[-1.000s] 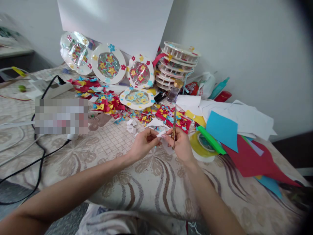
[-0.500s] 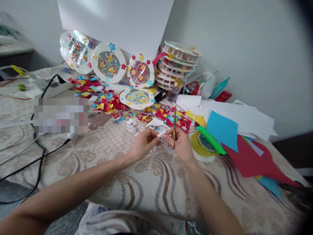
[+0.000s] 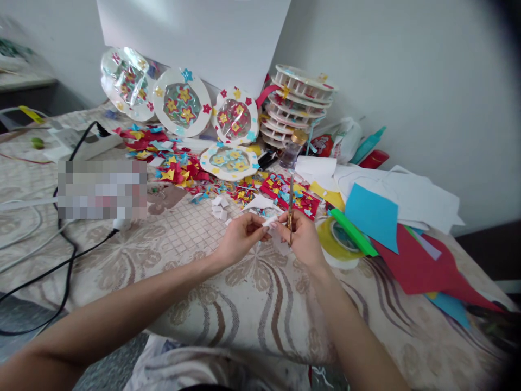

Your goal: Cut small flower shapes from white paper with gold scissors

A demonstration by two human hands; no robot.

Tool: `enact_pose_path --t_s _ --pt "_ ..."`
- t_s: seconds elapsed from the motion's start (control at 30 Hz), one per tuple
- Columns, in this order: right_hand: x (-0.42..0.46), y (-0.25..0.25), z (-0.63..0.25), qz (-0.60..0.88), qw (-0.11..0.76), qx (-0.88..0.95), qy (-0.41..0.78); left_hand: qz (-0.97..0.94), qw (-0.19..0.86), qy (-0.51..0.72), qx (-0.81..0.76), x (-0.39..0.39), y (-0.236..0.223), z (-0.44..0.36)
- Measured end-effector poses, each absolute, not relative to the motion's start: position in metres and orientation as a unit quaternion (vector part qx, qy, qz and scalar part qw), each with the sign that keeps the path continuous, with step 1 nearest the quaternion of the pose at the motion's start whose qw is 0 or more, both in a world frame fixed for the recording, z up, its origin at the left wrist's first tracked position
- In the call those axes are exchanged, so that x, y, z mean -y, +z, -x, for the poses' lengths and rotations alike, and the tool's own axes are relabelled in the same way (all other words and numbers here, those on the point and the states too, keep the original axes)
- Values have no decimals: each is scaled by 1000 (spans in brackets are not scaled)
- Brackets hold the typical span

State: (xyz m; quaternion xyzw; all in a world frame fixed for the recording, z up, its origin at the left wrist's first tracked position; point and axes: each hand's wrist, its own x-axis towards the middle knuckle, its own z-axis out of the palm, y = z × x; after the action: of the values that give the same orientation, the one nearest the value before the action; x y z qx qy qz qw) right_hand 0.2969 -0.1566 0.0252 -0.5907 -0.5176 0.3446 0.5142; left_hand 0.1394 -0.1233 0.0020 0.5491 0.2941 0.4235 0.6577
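My left hand and my right hand meet above the patterned cloth, both pinching a small white paper piece between their fingertips. My right hand also grips a pair of scissors, blades pointing up and away from me. Just beyond the hands lie white paper scraps and a heap of red, yellow and blue cut-outs.
Decorated paper plates lean on a white board at the back, beside a stack of plates. A yellow tape roll, green strip, blue paper, red paper and white sheets lie right. Black cables run left.
Both hands stay together on the white paper piece with almost no movement; the view has shifted slightly.
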Motion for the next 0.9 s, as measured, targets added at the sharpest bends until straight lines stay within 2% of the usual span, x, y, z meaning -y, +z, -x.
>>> enact_pose_path --t_s 0.43,0.73,0.9 --pt "147 32 -304 577 452 501 460 -460 750 358 -311 117 9 -138" --pt "145 23 -308 576 416 548 442 -531 708 317 -339 116 9 -134" --pt "147 25 -307 582 435 538 428 -539 701 343 -318 115 4 -136"
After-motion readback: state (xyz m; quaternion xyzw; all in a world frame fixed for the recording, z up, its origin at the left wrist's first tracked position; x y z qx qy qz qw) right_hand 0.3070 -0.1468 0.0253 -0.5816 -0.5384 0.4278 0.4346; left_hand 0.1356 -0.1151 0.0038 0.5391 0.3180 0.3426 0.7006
